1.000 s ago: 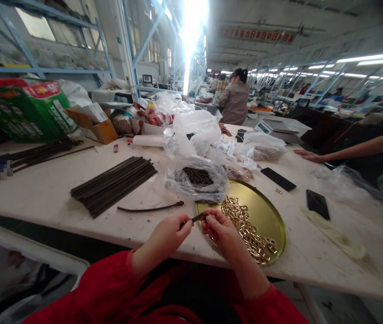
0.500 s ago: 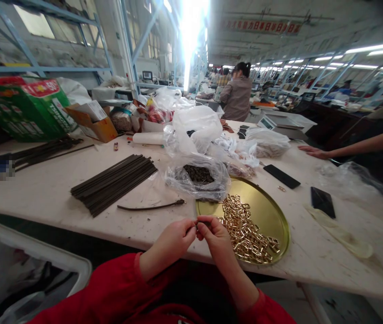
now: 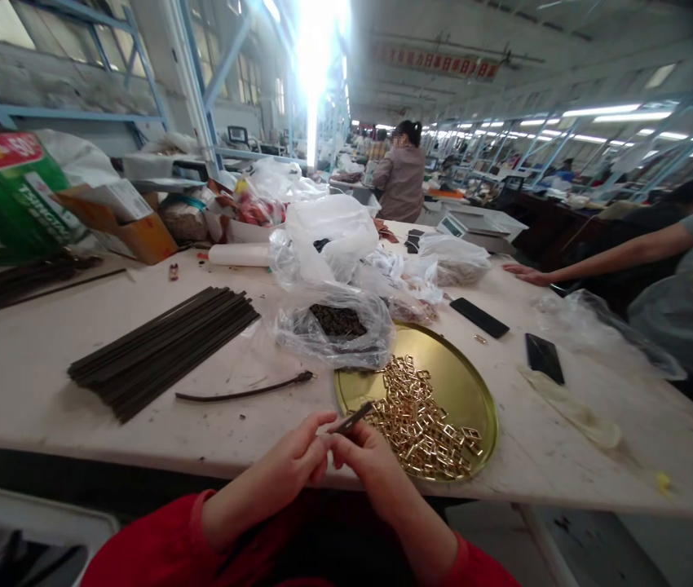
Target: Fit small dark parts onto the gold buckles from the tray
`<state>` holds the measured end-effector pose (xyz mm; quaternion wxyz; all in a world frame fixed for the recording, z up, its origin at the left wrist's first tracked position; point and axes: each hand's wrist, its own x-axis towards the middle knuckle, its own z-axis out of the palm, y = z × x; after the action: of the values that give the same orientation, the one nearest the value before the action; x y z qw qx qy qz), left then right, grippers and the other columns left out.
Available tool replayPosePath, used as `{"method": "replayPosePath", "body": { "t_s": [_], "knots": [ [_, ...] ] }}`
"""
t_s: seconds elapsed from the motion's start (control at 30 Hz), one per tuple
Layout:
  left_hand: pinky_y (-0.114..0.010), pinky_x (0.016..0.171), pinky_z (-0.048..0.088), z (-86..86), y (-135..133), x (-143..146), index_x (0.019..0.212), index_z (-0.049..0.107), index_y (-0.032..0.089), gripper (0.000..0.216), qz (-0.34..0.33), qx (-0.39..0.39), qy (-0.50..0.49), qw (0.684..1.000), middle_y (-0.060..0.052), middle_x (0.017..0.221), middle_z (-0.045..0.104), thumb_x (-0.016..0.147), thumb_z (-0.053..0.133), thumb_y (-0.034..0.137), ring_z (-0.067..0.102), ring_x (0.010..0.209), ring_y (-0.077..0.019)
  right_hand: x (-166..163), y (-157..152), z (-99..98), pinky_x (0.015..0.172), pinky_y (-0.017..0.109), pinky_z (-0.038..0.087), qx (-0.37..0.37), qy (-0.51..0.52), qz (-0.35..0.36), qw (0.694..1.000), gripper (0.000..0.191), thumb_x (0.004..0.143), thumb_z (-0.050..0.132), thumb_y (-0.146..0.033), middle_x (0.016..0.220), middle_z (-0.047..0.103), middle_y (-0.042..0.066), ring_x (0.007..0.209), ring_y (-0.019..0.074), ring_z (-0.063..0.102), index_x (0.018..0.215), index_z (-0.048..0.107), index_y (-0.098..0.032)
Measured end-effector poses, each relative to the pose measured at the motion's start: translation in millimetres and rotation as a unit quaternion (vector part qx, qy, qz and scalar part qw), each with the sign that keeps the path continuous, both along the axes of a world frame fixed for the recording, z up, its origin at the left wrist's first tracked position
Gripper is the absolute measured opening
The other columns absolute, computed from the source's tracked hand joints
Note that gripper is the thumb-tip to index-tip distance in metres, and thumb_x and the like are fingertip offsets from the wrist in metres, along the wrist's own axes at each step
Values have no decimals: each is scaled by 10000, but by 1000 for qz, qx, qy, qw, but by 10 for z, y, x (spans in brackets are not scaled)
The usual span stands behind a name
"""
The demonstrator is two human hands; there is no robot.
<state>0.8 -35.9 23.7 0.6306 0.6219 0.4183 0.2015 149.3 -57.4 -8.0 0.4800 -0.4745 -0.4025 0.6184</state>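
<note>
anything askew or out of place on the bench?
One dark strip lies alone and curved on the table, apart from the straight bundle. A small gold piece sits loose outside the tray, near a phone. Both hands pinch a short strip. Otherwise nothing odd.

Buckles [image 3: 420, 420] in tray [image 3: 474, 383], strip bundle [image 3: 163, 346] left, bagged parts [image 3: 334, 326] behind.
</note>
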Motion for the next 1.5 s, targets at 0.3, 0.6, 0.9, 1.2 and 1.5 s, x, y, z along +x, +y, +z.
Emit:
{"method": "replayPosePath", "body": {
  "t_s": [0.3, 0.6, 0.9, 1.2, 1.5],
  "knots": [
    [-209, 422, 199, -5, 240, 42, 729, 507, 173, 273, 46, -59, 66, 995, 79, 474, 327, 724, 426, 434, 288, 430, -84, 949, 680, 20, 690, 274, 377, 68, -608, -81, 787, 176, 824, 444, -274, 833, 615, 59, 781, 177, 551, 800, 589, -177],
    [-196, 363, 174, -118, 339, 200, 862, 474, 146, 228, 40, -128, 0, 991, 34, 694, 500, 730, 366, 298, 278, 362, -29, 1179, 1087, -131, 682, 309, 352, 26, -608, -86, 789, 137, 747, 484, -158, 779, 607, 120, 780, 217, 556, 646, 576, -147],
    [-188, 361, 189, 14, 228, 332, 728, 447, 175, 209, 56, -29, -17, 998, 75, 517, 402, 811, 341, 335, 264, 367, -49, 573, 263, 239, 476, 214, 357, -17, -116, -54, 992, 307, 711, 592, -479, 587, 538, -27, 492, 91, 453, 727, 546, -176],
    [-203, 476, 301, 85, 27, 216, 659, 452, 172, 197, 80, 80, 46, 992, 55, 561, 438, 743, 455, 350, 382, 512, -82, 119, -83, 269, 515, 247, 419, 4, -26, -45, 999, 338, 636, 674, -440, 579, 565, -32, 507, 96, 505, 839, 646, -170],
    [-218, 543, 338, 120, -90, 157, 672, 452, 170, 172, 149, 87, 5, 985, 55, 580, 449, 761, 459, 317, 416, 555, -95, -85, -272, 212, 561, 234, 378, 22, 13, -57, 998, 258, 695, 655, -413, 583, 549, -36, 540, 90, 484, 705, 563, -172]
  ]
}}
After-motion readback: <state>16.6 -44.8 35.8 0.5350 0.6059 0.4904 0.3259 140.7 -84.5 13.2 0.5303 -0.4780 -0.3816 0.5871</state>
